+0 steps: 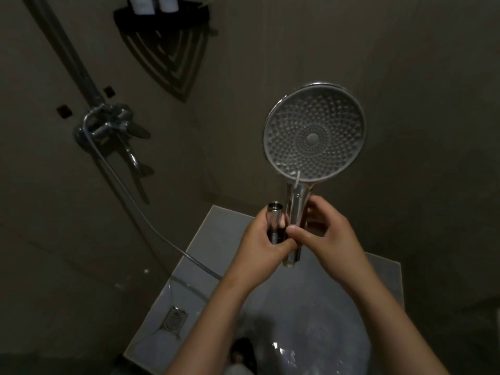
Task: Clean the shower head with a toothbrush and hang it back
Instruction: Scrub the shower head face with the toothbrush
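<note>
The two white bottles (153, 4) on the corner shelf (162, 20) are cut off by the top edge, so only their bases show. The riser pipe (58, 41) leaves the picture at the upper left. The left hand (259, 239) covers the lower part of the hose connector (274, 211), and the right hand (332, 234) hides the middle of the handle (295, 201). The hose (140, 212) disappears behind the left forearm. A dark shape (243, 350) between the forearms is too dim to identify. The floor drain (175, 318) is blurred.

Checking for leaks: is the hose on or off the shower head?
Off: the hose connector shows an open end beside the shower head.
</note>
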{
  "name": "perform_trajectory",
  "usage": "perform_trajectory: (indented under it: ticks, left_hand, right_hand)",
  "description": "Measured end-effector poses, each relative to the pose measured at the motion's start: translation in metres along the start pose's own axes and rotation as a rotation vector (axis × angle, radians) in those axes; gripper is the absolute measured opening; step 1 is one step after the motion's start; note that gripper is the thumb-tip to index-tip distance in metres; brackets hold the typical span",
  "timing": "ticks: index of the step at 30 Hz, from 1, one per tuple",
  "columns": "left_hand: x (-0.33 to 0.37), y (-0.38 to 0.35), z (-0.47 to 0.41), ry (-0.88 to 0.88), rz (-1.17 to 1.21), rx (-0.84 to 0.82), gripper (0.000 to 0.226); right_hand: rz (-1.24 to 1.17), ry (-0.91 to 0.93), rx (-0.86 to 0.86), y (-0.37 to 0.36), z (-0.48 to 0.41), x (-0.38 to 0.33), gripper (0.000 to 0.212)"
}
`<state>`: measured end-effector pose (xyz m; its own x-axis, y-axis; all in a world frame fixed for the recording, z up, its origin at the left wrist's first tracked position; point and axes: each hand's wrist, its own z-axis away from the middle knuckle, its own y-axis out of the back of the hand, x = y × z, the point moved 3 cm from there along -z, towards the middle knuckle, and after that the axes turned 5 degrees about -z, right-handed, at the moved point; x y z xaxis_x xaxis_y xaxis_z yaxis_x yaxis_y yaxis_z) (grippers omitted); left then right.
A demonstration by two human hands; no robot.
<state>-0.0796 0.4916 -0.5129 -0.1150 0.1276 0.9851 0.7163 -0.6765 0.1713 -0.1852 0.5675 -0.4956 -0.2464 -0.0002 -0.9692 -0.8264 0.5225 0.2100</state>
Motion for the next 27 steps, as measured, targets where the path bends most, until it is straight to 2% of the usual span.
perform_trajectory:
  ticks: [8,20,27]
  left_hand:
    - [-0.002,0.095,-0.09,-0.058,0.036,0.072,0.031]
    - [-0.012,0.199,-0.203,-0.009,0.067,0.205,0.047]
    - [-0.018,0.238,-0.284,0.009,0.145,0.359,0.036]
  right_hand:
    - [-0.055,0.054,-0.034,-0.073,-0.12,-0.007,0.039]
    - [-0.102,0.091,-0.139,-0.15,-0.264,-0.018,0.05]
    - [-0.134,0.111,-0.22,-0.174,-0.363,-0.019,0.052]
